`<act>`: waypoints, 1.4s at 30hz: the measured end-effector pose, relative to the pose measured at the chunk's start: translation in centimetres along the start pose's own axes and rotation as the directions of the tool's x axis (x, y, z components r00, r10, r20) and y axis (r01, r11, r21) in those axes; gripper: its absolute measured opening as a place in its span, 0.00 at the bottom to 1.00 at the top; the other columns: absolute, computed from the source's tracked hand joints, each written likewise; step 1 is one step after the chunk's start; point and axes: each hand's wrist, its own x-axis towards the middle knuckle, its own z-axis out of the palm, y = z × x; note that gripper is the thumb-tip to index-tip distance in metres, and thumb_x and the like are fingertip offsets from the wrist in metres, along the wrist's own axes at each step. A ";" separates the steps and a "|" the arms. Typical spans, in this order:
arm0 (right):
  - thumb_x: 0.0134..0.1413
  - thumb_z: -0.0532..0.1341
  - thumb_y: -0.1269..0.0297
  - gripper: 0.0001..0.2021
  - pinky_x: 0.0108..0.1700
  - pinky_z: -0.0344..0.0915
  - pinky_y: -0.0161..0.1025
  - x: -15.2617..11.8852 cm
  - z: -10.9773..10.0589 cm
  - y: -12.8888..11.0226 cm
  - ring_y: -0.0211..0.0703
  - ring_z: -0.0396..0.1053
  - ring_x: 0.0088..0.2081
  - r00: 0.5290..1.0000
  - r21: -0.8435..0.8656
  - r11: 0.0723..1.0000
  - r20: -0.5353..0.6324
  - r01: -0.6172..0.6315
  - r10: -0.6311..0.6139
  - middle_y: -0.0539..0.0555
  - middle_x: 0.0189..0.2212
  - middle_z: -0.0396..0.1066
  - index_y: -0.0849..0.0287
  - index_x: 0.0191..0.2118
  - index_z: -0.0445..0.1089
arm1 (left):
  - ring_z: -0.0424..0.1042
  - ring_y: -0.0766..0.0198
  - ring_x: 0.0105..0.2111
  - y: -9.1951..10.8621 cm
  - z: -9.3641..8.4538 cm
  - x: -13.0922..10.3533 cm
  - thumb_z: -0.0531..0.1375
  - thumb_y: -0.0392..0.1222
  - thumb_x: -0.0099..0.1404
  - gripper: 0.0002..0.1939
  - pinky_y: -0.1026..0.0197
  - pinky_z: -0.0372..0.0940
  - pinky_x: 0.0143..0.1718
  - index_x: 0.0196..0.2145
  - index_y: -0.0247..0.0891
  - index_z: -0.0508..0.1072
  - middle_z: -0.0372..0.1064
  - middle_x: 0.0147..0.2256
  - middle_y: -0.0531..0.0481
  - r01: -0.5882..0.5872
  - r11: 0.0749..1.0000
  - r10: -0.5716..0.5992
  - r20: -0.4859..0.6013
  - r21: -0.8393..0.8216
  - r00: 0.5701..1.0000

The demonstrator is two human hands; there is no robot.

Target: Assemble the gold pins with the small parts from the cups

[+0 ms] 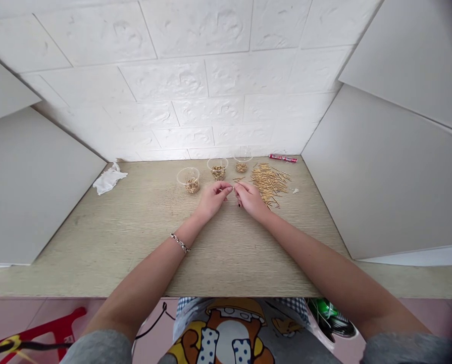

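Forearms (150, 279) are extended over the tabletop (127, 227), converging at twelve o'clock. Left hand (211, 198) and right hand (250, 200) are held fingertip near fingertip, thumb and forefinger pressed together; anything pinched cannot be made out. Gold rods (268, 181) are heaped at two o'clock of the right hand; a clear cup (183, 177) is placed at ten o'clock of the left.

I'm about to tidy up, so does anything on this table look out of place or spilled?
A crumpled white scrap lies at the far left of the table, apart from the cups, like litter. Fine specks lie beside the leftmost cup, perhaps spilled dust. The golden pins are loose but mostly heaped together.
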 end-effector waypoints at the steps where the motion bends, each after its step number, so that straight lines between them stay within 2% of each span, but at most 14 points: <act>1: 0.54 0.49 0.58 0.14 0.23 0.54 0.34 0.1 0.0 0.1 0.34 0.54 0.18 1.000 0.004 1.000 0.010 -0.012 0.012 0.44 0.16 0.52 0.56 0.21 0.55 | 0.62 0.72 0.21 0.0 0.0 0.0 0.58 0.42 0.54 0.07 0.67 0.60 0.25 0.29 0.35 0.71 0.67 0.25 0.54 -0.003 1.000 0.003 -0.002 0.008 1.000; 14: 0.54 0.50 0.60 0.13 0.24 0.54 0.34 0.2 -0.2 0.1 0.33 0.55 0.18 1.000 -0.062 0.998 0.025 0.014 -0.012 0.44 0.15 0.54 0.57 0.21 0.55 | 0.62 0.71 0.21 0.1 0.0 -0.2 0.58 0.44 0.55 0.09 0.66 0.60 0.25 0.29 0.35 0.72 0.67 0.24 0.53 -0.026 0.997 0.027 -0.024 0.071 0.999; 17: 0.53 0.51 0.60 0.14 0.23 0.55 0.34 0.4 -0.6 -0.2 0.34 0.56 0.17 0.991 -0.007 0.998 0.120 -0.063 0.064 0.44 0.13 0.53 0.57 0.19 0.54 | 0.62 0.71 0.22 0.1 -0.1 -0.2 0.58 0.44 0.55 0.09 0.66 0.60 0.25 0.29 0.35 0.72 0.68 0.24 0.53 -0.041 0.995 0.042 -0.010 0.086 0.999; 21: 0.51 0.53 0.59 0.15 0.23 0.58 0.35 0.5 -0.9 -0.8 0.33 0.56 0.16 0.957 0.148 0.972 0.252 -0.183 0.142 0.43 0.12 0.50 0.56 0.18 0.53 | 0.62 0.71 0.22 0.1 -0.3 -0.1 0.58 0.44 0.55 0.09 0.67 0.59 0.26 0.28 0.35 0.72 0.67 0.24 0.53 -0.063 0.994 0.062 0.009 0.089 0.998; 26: 0.51 0.53 0.54 0.14 0.23 0.61 0.35 0.2 0.0 -1.3 0.32 0.52 0.15 0.957 0.328 0.913 0.238 -0.241 0.167 0.42 0.14 0.49 0.56 0.21 0.54 | 0.62 0.71 0.22 0.1 -0.3 -0.2 0.58 0.46 0.55 0.10 0.67 0.60 0.25 0.28 0.36 0.72 0.68 0.24 0.53 -0.059 0.996 0.061 -0.030 0.064 0.998; 30: 0.51 0.53 0.55 0.14 0.22 0.60 0.35 0.1 0.2 -1.5 0.31 0.53 0.14 0.972 0.269 0.940 0.160 -0.208 0.170 0.42 0.14 0.49 0.56 0.21 0.54 | 0.62 0.70 0.22 0.2 -0.4 -0.3 0.57 0.45 0.57 0.10 0.66 0.59 0.25 0.28 0.35 0.72 0.67 0.24 0.53 -0.088 0.988 0.097 -0.060 0.130 0.993; 33: 0.51 0.53 0.57 0.15 0.21 0.60 0.35 0.1 -0.5 -1.8 0.31 0.52 0.14 0.954 0.229 0.945 0.244 -0.233 0.176 0.42 0.13 0.47 0.56 0.19 0.52 | 0.62 0.69 0.24 0.4 -0.6 -0.4 0.58 0.44 0.57 0.09 0.66 0.58 0.27 0.27 0.36 0.73 0.67 0.23 0.52 -0.139 0.968 0.143 -0.007 0.211 0.990; 36: 0.52 0.52 0.58 0.15 0.22 0.61 0.36 0.0 -0.8 -2.1 0.32 0.52 0.14 0.930 0.283 0.915 0.313 -0.287 0.195 0.42 0.13 0.46 0.56 0.19 0.51 | 0.63 0.68 0.25 0.6 -0.7 -0.5 0.57 0.44 0.57 0.10 0.65 0.58 0.27 0.28 0.36 0.73 0.68 0.24 0.51 -0.159 0.967 0.156 0.030 0.199 0.987; 39: 0.52 0.52 0.57 0.14 0.22 0.60 0.36 -0.1 -0.3 -2.2 0.32 0.52 0.15 0.947 0.306 0.913 0.255 -0.271 0.196 0.42 0.14 0.48 0.56 0.21 0.52 | 0.63 0.68 0.25 0.5 -0.6 -0.5 0.57 0.45 0.58 0.10 0.65 0.59 0.28 0.28 0.36 0.73 0.67 0.24 0.52 -0.150 0.971 0.153 -0.001 0.184 0.988; 42: 0.52 0.52 0.56 0.13 0.20 0.58 0.35 -0.3 0.2 -2.2 0.32 0.52 0.15 0.968 0.266 0.935 0.154 -0.233 0.198 0.43 0.15 0.49 0.56 0.21 0.53 | 0.64 0.67 0.27 0.6 -0.5 -0.7 0.57 0.44 0.58 0.09 0.64 0.60 0.32 0.28 0.37 0.73 0.68 0.24 0.51 -0.205 0.933 0.230 -0.053 0.297 0.972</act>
